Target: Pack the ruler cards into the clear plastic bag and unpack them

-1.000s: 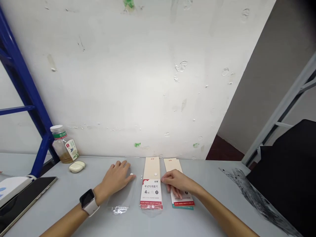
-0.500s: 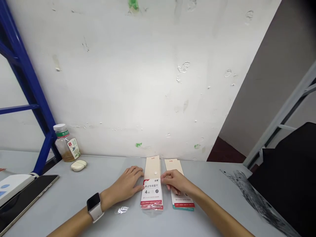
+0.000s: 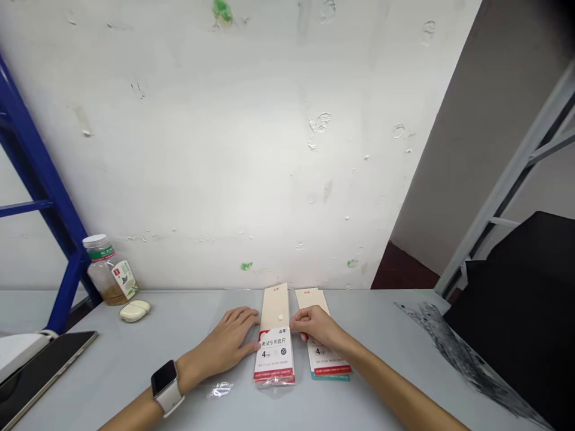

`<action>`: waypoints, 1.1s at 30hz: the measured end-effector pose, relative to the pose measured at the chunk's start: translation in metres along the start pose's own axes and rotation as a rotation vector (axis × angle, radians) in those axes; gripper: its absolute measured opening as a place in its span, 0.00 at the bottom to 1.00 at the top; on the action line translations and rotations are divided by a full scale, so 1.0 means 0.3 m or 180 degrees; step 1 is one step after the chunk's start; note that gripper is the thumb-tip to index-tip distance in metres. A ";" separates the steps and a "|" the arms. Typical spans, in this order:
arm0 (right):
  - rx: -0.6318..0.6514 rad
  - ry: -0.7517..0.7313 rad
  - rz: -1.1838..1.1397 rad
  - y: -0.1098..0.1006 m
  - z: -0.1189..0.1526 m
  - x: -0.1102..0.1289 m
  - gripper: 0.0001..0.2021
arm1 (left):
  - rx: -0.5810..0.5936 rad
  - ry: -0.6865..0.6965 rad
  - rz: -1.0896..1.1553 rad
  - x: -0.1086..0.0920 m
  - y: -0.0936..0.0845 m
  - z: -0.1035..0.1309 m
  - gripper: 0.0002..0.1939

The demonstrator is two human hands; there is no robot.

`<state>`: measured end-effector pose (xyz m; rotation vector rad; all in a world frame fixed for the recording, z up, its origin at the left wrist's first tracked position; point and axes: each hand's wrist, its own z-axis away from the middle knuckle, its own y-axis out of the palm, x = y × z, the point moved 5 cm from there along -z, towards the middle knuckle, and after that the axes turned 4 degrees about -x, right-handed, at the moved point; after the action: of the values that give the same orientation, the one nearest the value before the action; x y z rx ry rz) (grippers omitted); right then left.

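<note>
A ruler set pack [image 3: 274, 353], a cream card with a white and red printed label, lies upright in front of me, clear film showing at its lower end. My left hand [image 3: 232, 338] rests flat on the desk at its left side, fingers stretched, thumb at the pack's edge. A faint sheet of clear plastic seems to lie around that hand. On the other side, my right hand [image 3: 318, 326] is closed in a pinch at the pack's right edge, fingertips partly hidden. Beneath that hand lie more ruler set packs [image 3: 330, 364], stacked, with a teal edge showing at the bottom.
A scrap of clear film [image 3: 221, 389] lies near my left wrist. Farther left are a cream oval case [image 3: 135, 310], a plastic jar [image 3: 111, 272] and a dark tablet [image 3: 45, 371]. A black bag [image 3: 516, 311] stands at the right. The wall borders the desk's back.
The view has shifted slightly. My right hand's fingers have drawn in closer together at the pack's edge, showing more of the label below. My left hand stays in place.
</note>
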<state>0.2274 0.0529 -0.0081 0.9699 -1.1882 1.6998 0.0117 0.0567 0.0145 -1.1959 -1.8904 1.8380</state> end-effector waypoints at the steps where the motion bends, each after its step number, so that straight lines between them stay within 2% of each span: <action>1: 0.0037 -0.0003 0.0012 0.000 0.005 0.002 0.04 | -0.0020 0.0031 -0.0015 -0.001 0.000 0.000 0.17; 6: 0.0324 -0.0053 0.0050 0.010 0.022 0.013 0.07 | -0.0047 0.0048 -0.0036 -0.005 -0.001 -0.001 0.18; 11: 0.0345 -0.0042 0.0000 -0.013 0.018 0.018 0.05 | -0.0100 -0.0167 0.0170 -0.007 -0.019 -0.004 0.18; 14: 0.0397 -0.0131 -0.0115 -0.033 0.028 0.039 0.05 | -0.0304 -0.0448 0.0801 -0.004 -0.035 -0.014 0.17; 16: 0.0476 -0.0211 -0.0190 -0.034 0.040 0.056 0.06 | -0.0387 -0.0630 0.1595 -0.006 -0.038 -0.024 0.17; 19: 0.0571 -0.0267 -0.0248 -0.019 0.055 0.070 0.08 | -0.0379 -0.0943 0.2841 -0.015 -0.034 -0.037 0.19; 21: 0.0615 -0.0282 -0.0272 -0.010 0.057 0.070 0.08 | -0.0309 -0.1135 0.3353 -0.017 -0.030 -0.039 0.21; 24: 0.0652 -0.0300 -0.0300 -0.019 0.051 0.064 0.09 | -0.0253 -0.1274 0.3649 0.001 -0.030 -0.036 0.20; 28: 0.0690 -0.0278 -0.0271 -0.054 0.041 0.053 0.11 | -0.0255 -0.1341 0.3697 0.052 -0.029 -0.031 0.20; 30: 0.0723 -0.0253 -0.0242 -0.055 0.038 0.046 0.13 | -0.0235 -0.1303 0.3749 0.062 -0.028 -0.030 0.28; 33: 0.0660 -0.0265 -0.0202 -0.042 0.030 0.036 0.15 | -0.0258 -0.1183 0.3809 0.057 -0.033 -0.029 0.48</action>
<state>0.2364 0.0490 0.0083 1.2019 -1.0364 1.7717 0.0031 0.0759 0.0189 -2.5032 -1.4442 2.6550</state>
